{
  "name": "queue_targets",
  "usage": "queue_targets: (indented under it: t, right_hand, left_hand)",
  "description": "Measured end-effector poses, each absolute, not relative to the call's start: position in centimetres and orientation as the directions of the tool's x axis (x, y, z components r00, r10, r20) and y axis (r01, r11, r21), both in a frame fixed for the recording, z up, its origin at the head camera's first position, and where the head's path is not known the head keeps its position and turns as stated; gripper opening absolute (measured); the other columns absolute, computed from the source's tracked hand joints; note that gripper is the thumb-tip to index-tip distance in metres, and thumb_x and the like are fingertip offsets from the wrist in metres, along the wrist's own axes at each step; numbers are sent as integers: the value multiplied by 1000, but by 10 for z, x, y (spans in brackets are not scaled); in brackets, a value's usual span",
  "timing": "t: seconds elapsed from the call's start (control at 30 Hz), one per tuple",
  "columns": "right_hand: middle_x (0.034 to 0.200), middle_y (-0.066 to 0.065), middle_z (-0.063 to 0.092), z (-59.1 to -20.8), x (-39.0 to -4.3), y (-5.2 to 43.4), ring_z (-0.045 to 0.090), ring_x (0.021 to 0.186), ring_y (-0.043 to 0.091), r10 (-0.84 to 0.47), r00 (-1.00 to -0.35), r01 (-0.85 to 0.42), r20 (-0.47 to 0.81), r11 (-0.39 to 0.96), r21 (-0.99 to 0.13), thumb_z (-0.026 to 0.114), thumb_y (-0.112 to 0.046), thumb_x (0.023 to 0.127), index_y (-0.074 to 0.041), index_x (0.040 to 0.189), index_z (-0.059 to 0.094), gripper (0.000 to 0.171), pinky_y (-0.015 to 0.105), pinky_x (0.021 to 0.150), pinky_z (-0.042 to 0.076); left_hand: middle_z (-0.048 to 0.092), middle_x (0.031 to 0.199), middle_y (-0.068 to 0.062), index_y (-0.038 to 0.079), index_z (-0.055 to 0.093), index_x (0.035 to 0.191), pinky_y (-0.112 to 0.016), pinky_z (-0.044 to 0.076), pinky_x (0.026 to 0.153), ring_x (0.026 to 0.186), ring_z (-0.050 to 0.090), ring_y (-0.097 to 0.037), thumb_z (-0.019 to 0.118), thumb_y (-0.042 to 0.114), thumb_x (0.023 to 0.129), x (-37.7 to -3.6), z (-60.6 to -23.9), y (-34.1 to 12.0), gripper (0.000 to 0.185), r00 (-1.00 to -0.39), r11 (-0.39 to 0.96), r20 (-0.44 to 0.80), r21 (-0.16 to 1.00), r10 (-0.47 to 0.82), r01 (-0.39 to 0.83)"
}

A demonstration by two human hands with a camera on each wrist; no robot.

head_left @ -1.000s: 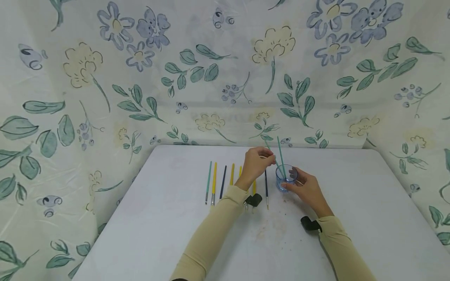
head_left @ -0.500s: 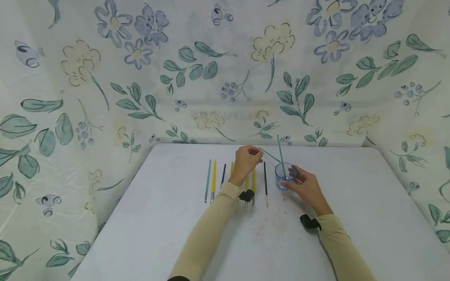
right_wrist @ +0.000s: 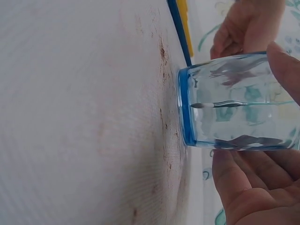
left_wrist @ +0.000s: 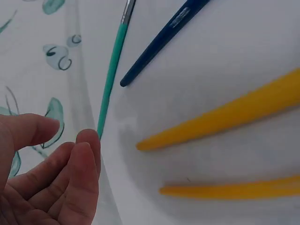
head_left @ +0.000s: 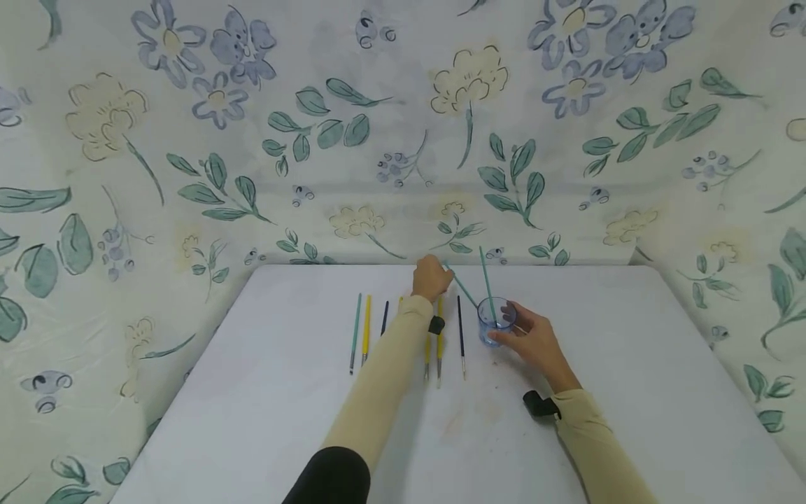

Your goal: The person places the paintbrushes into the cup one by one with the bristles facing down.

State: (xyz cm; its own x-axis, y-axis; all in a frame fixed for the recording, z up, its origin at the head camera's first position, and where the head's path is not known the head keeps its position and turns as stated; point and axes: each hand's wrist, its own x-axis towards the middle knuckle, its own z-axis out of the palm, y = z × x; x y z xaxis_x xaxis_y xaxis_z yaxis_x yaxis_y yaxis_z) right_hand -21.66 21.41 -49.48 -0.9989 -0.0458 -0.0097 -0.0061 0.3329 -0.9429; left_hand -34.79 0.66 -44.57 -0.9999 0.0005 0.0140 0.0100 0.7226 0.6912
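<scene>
My right hand [head_left: 532, 341] grips a clear blue-tinted glass [head_left: 487, 335], which stands upright on the table. A teal paintbrush [head_left: 485, 276] leans inside it, bristles down; its dark tip [right_wrist: 197, 105] shows through the glass in the right wrist view. Left of the glass, a second teal paintbrush [head_left: 462, 285] lies slanted, its bristle end hidden in the head view. My left hand [head_left: 431, 278] is at that brush's handle end. In the left wrist view, thumb and fingertips are apart, and the teal handle [left_wrist: 110, 79] passes just behind a fingertip.
A row of paintbrushes lies left of the glass: teal [head_left: 355, 336], yellow [head_left: 366, 329] and dark blue [head_left: 461, 336] ones, partly under my left forearm. Reddish-brown smudges [head_left: 453, 422] mark the white table [head_left: 252, 420]. A floral sheet [head_left: 378, 175] hangs behind.
My left hand has moved left from the glass, drawing the second teal paintbrush out of it to the table's back. My right hand stays on the glass. The head view has shifted slightly.
</scene>
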Motion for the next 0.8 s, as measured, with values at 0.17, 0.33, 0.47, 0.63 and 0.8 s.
queue_targets:
  t: [0.17,0.33,0.47,0.63,0.8]
  right_hand:
    - [156,23,50,-496,-217,214,45,149,39,-37,-999,-16,5,314,-949,86,-22,85,1,156,39,88,42,116,44]
    - [156,23,50,-497,-218,215,47,148,39,-21,-1000,-7,1,297,-955,87,-21,84,1,156,40,89,41,115,45]
    - [155,22,52,-497,-218,212,48,147,39,-31,-999,-26,18,293,-956,88,-21,83,1,155,42,89,40,115,45]
    - [152,23,55,-496,-218,212,50,145,40,-35,-997,-70,62,295,-953,89,-21,82,2,154,44,88,42,115,45]
    - [152,23,55,-498,-217,215,49,145,40,-17,-999,-46,43,307,-950,88,-22,82,2,154,43,88,43,116,45]
  left_hand:
    - [61,61,-6,6,53,68,-24,48,47,50,56,-17,68,8,91,-368,-455,26,28,-1000,772,9,636,11,14]
    - [74,91,-16,-4,69,95,-34,60,64,67,63,-23,70,3,85,-385,-471,43,12,-999,835,42,549,-4,20]
    - [76,94,-17,-3,70,94,-38,63,70,73,67,-26,67,0,82,-394,-475,45,13,-999,843,21,538,-45,-26]
    - [76,91,-18,-4,71,93,-41,64,70,73,69,-28,71,2,78,-400,-471,47,17,-996,828,-1,556,-86,-73]
    - [76,89,-17,-3,72,91,-39,65,68,71,70,-27,75,7,76,-401,-478,52,18,-997,849,16,526,-79,-59]
